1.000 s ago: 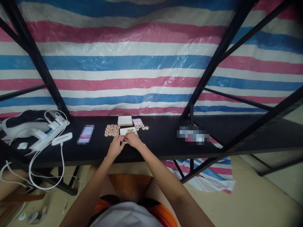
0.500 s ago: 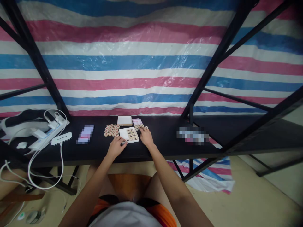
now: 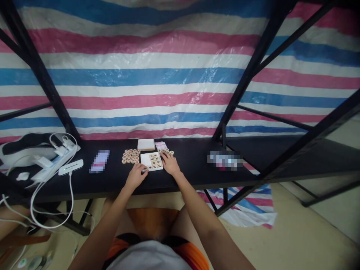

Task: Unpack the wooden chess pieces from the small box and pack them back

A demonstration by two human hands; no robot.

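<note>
Curled, our left hand (image 3: 135, 176) meets the tray (image 3: 152, 162) at its near corner; whether it grips, we cannot tell. Our right hand (image 3: 170, 164) lies open right of the tray. Loose pieces (image 3: 130, 156) left of tray: likely light, hard, slick; pinch by rims.

striped tarp (image 3: 168, 78) behind black table (image 3: 191, 176); white chargers and cables (image 3: 60, 152) at left.
</note>
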